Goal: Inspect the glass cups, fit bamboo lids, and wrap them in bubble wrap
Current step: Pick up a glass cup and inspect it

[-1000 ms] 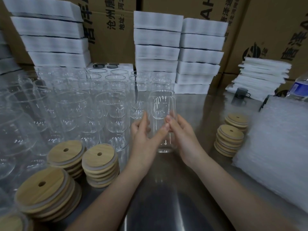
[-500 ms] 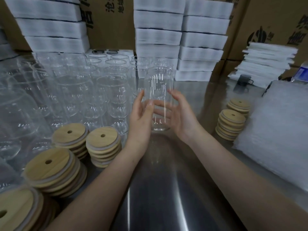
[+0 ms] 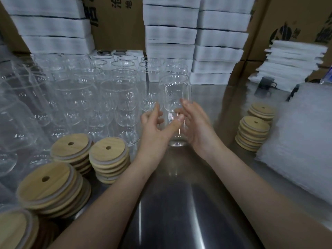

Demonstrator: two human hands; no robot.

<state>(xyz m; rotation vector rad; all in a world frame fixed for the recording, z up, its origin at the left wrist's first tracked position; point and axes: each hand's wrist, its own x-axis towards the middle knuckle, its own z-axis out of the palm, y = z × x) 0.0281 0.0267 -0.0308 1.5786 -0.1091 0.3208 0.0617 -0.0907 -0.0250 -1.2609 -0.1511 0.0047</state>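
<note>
nearest the camera, bare steel table (image 3: 179,221), both forearms reaching forward over it. near left: four stacks of bamboo lids (image 3: 48,184) with straw holes, the closest cut by the frame edge. centre: one glass cup (image 3: 177,112) held upright between both hands, its base just above the table surface. left hand (image 3: 154,130) has thumb across the near side of the glass and fingers curled behind it; right hand (image 3: 195,126) presses its palm and fingers against the right wall. both grip the cup. right of the hands: two more lid stacks (image 3: 253,132), just beside a pile of bubble wrap (image 3: 301,141). left and behind the held cup: a dense cluster of empty glasses (image 3: 89,97), too many and too overlapped to count. farther back: a small dark mug (image 3: 267,84), stacked white foam packs (image 3: 195,40), cardboard cartons (image 3: 287,18) behind.
</note>
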